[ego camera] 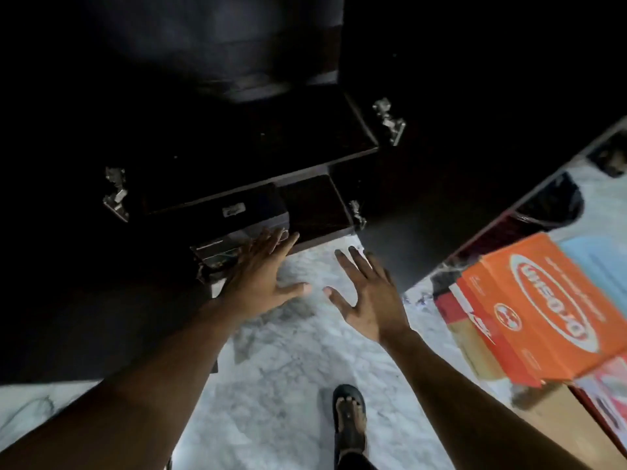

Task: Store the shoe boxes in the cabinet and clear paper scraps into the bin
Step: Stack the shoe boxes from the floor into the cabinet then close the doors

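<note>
A dark wooden cabinet [258, 157] stands open ahead, its shelves mostly in shadow. A dark shoe box [220, 232] sits on its bottom shelf, partly sticking out over the floor. My left hand [261, 273] is spread flat with its fingers against the box's front corner. My right hand [366, 296] hovers open beside it over the marble floor, holding nothing. An orange shoe box [543, 310] lies on top of other boxes at the right.
Two cabinet doors hang open at left and right, with metal hinges [390, 120] showing. More boxes, red [448, 307] and brown [556, 418], are stacked under the orange one. My sandalled foot [349, 418] stands on the white marble floor [271, 368].
</note>
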